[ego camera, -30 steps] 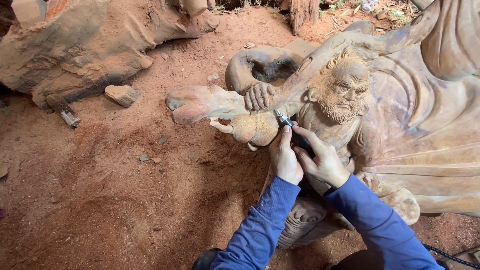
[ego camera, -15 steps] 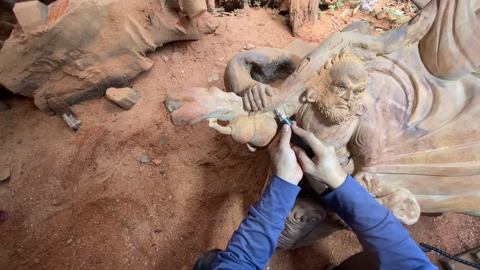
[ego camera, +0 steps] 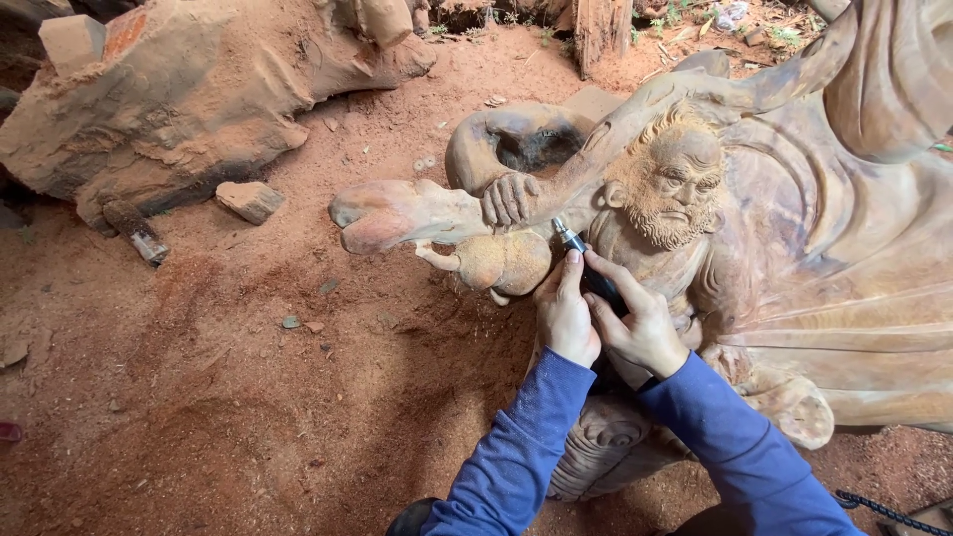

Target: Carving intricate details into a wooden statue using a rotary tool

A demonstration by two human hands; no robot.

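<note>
A large wooden sculpture of a bearded figure [ego camera: 774,228] lies on its side at the right. Its carved hand [ego camera: 508,197] grips a staff-like piece with a rounded gourd shape [ego camera: 501,263] below it. My right hand [ego camera: 640,323] holds a slim dark rotary carving tool [ego camera: 581,260], its tip pressed against the wood near the figure's shoulder, just beside the gourd. My left hand [ego camera: 564,313] rests against the gourd and steadies the tool's front with the thumb. Both arms wear blue sleeves.
Red sawdust-covered ground [ego camera: 248,397] fills the left and bottom. A big rough wood root [ego camera: 179,99] lies at the top left, with a small block [ego camera: 248,199] near it. A dark cable [ego camera: 884,508] runs at the bottom right.
The hands and tool stay in nearly the same spot on the sculpture; the view has shifted only slightly.
</note>
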